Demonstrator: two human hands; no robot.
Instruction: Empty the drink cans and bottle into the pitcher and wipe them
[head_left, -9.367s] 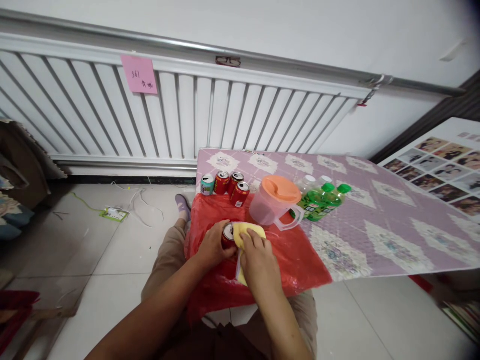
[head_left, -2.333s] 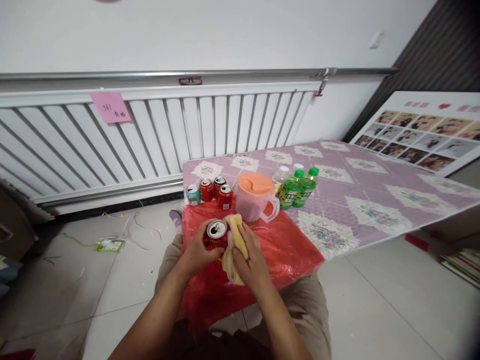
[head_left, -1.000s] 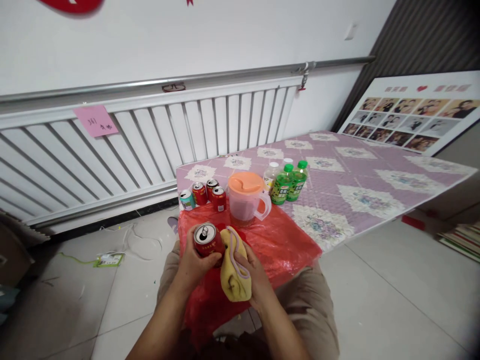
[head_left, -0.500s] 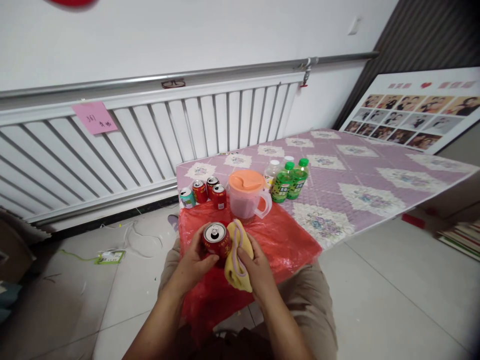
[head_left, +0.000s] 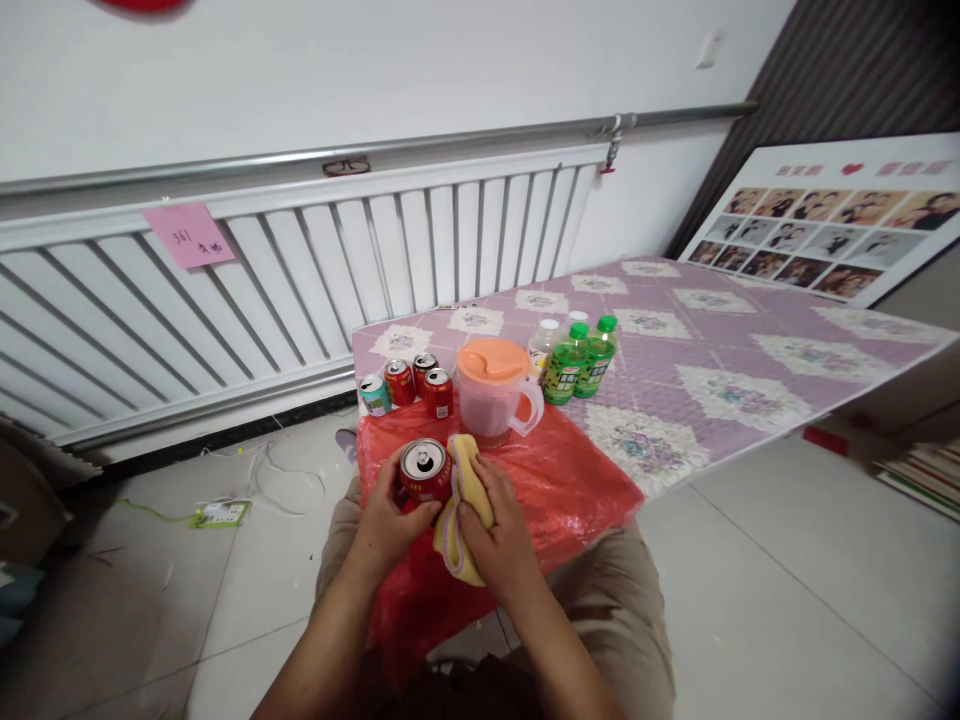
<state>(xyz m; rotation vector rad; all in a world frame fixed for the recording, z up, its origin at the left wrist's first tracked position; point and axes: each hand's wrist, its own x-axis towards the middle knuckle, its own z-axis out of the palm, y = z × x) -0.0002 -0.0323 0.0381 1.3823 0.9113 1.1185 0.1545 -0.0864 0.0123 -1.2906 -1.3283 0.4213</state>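
Note:
My left hand [head_left: 391, 525] is wrapped round a red drink can [head_left: 426, 472] with an opened top, tilted a little toward me above the red plastic sheet [head_left: 555, 480]. In my right hand [head_left: 495, 520], a folded yellow cloth [head_left: 466, 500] with a pale purple edge is pinched between thumb and fingers. The cloth lies against the can's right side. Just beyond my hands stands a clear plastic pitcher [head_left: 484, 408] with an orange lid. Several other cans, including a red can [head_left: 439, 393] and a teal can [head_left: 374, 396], are grouped at its left.
Green-capped bottles [head_left: 566, 370] and clear white-capped bottles [head_left: 541, 345] stand right of the pitcher on the purple floral tablecloth [head_left: 690, 350]. A white radiator [head_left: 315, 250] runs along the wall. On the floor at left lies a power strip [head_left: 221, 514] with cables. A photo board [head_left: 825, 220] leans at right.
The can has shifted slightly left and up in my left hand. My right hand has moved left with the cloth, which now presses more closely on the can's side.

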